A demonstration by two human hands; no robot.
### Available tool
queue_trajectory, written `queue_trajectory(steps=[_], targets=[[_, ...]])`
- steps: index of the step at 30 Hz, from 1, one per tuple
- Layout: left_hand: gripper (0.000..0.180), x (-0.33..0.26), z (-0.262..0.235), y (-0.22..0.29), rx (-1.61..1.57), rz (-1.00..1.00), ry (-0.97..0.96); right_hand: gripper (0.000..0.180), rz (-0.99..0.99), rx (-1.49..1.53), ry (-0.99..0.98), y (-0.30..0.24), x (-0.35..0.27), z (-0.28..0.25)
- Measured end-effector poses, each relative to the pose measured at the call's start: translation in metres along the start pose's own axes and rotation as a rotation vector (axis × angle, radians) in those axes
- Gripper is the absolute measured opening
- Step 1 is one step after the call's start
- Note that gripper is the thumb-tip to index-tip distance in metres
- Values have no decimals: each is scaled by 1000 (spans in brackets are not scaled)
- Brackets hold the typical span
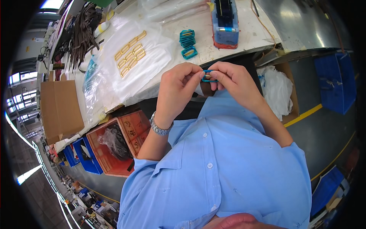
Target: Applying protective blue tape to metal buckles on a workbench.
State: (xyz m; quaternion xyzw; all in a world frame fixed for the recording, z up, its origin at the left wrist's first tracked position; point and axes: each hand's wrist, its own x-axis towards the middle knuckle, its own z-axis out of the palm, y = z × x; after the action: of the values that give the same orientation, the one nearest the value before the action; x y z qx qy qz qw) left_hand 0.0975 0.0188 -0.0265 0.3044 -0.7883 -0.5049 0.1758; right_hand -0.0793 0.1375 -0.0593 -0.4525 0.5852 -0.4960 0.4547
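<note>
The small teal-rimmed buckle [208, 76] is in the air just off the near edge of the worktop [263, 32], directly between the fingertips of both hands, so no gap separates it from either. Its long axis appears to run from side to side, from one hand toward the other, though the fingers cover too much of its ends to be sure. The left hand [180, 83] pinches the left end, thumb and forefinger brought close together on the rim. The right hand [237, 81] grips the right end, its thumb lying over the near face and its other fingers curled behind and below; how firmly either presses cannot be told. A gold-coloured bar shows inside the rim, between the two thumbs. Beyond the hands and a little to the left, a loose teal buckle [189, 52] lies on the worktop, just in front of a stack of teal buckles [187, 38]; the left hand is the nearer to both. The gold buckles [130, 54] lie farther left, well apart from the fingers.
</note>
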Motion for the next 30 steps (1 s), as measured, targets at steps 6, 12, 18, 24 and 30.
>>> queue_trajectory(steps=[6, 12, 18, 24, 30], targets=[[12, -6, 15, -8, -212, -97, 116, 24, 59, 352, 52, 10, -5, 5], [10, -17, 28, -9, -258, -114, 221, 25, 68, 318, 192, 11, -7, 14], [11, -24, 32, -6, -184, -29, 278, 22, -37, 136, 313, 4, -11, 21], [11, -33, 31, -4, -159, -5, 295, 24, -212, -271, 390, -7, -21, 24], [11, -45, 30, -1, -146, -7, 298, 28, -469, -568, 371, 1, -23, 23]])
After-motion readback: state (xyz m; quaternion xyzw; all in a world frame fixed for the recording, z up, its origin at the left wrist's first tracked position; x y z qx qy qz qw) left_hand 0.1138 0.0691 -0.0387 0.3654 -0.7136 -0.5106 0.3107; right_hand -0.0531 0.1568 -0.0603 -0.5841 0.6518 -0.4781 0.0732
